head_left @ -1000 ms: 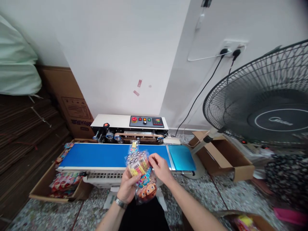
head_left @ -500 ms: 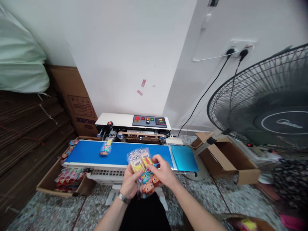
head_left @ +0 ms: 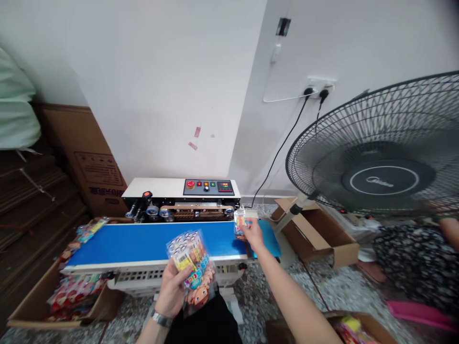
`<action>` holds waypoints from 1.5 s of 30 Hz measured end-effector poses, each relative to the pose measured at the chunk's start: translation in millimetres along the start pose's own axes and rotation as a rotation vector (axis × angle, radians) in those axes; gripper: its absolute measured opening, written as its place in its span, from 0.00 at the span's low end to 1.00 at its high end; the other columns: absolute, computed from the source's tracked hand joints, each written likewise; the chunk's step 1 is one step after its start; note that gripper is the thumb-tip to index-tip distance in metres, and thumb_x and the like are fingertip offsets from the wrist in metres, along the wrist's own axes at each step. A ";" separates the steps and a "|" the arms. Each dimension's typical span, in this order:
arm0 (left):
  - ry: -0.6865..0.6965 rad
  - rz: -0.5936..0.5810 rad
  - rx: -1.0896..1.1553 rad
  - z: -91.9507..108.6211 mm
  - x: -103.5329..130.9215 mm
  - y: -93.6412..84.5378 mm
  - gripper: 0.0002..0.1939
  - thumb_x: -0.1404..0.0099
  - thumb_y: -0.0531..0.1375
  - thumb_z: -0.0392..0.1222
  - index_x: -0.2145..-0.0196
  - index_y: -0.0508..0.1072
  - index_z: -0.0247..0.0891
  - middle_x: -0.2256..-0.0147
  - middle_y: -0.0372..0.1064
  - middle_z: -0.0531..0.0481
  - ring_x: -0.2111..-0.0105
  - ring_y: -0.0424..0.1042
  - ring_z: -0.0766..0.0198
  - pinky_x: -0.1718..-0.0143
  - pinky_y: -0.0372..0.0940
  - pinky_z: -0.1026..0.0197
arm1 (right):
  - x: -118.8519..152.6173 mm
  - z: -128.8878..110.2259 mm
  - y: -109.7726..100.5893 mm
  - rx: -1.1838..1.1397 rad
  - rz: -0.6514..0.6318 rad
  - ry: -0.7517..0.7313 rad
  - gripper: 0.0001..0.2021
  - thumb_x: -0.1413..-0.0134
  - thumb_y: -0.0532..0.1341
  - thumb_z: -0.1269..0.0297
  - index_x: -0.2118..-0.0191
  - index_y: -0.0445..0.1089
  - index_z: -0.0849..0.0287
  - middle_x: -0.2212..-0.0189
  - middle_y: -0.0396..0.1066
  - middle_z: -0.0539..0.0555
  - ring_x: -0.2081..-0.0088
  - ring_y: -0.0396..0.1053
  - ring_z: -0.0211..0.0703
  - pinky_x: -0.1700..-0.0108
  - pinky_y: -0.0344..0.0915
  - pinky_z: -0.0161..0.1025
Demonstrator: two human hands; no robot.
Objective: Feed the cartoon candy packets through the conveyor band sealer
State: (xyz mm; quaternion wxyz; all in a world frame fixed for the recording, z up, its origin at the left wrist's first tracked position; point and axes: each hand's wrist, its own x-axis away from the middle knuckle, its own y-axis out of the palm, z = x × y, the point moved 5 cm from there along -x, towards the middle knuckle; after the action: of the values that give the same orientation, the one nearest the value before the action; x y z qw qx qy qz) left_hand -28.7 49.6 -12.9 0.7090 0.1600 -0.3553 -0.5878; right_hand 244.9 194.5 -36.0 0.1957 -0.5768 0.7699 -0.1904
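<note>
the left hand [head_left: 172,289], wearing a watch [head_left: 162,319], is partly closed around a stack [head_left: 195,274] of clear, brightly printed bags. its thumb presses on the front, and the stack fans out, tilted, over the near edge of a blue belt [head_left: 143,241]. the right hand [head_left: 251,233] is nearly closed, pinching a single bag [head_left: 240,222] between thumb and fingers. that bag is held roughly upright over the right part of the belt, near the right end of the rollers; whether it touches the belt is hard to tell.

behind the belt is a white sealer [head_left: 158,186] with a panel [head_left: 209,187] carrying a red knob, small buttons and a lit red and green display. another bag [head_left: 91,230] lies at the belt's far left end, above a brown box [head_left: 111,301] holding more bags [head_left: 77,291].

to the right, a large black fan [head_left: 383,177] stands in front of the wall [head_left: 172,86], with an open carton [head_left: 322,234] on the speckled floor [head_left: 283,286] below it. at the right edge, part of a person in dark patterned cloth [head_left: 412,267] shows.
</note>
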 end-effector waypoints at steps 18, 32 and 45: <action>0.031 -0.051 -0.002 0.0 2.7 21.6 0.24 0.54 0.66 0.32 0.57 0.69 0.39 0.58 0.73 0.44 0.57 0.71 0.54 0.54 0.62 0.53 | 98.7 -110.4 46.6 -0.201 -0.542 -0.243 0.14 0.45 0.52 0.55 0.72 0.66 0.59 0.78 0.64 0.48 0.76 0.61 0.35 0.74 0.58 0.30; 0.008 0.018 0.018 -4.8 0.9 9.7 0.22 0.54 0.65 0.33 0.59 0.67 0.39 0.62 0.74 0.47 0.62 0.73 0.54 0.59 0.66 0.53 | 77.8 -84.2 19.0 -0.118 -0.025 -0.161 0.17 0.42 0.45 0.52 0.67 0.63 0.58 0.73 0.67 0.51 0.70 0.63 0.40 0.67 0.60 0.34; -0.029 0.026 0.019 -1.5 4.8 2.0 0.30 0.55 0.66 0.32 0.53 0.65 0.42 0.63 0.75 0.47 0.63 0.74 0.55 0.61 0.67 0.56 | -13.1 -3.7 -7.0 0.440 0.042 0.010 0.12 0.46 0.49 0.66 0.72 0.68 0.59 0.77 0.69 0.53 0.74 0.64 0.40 0.73 0.52 0.33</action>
State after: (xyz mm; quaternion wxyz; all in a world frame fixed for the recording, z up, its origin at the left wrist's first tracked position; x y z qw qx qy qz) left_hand -25.9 45.4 -11.2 0.7097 0.1535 -0.3731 -0.5776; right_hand 252.1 205.5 -28.2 0.3170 -0.5033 0.7225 -0.3524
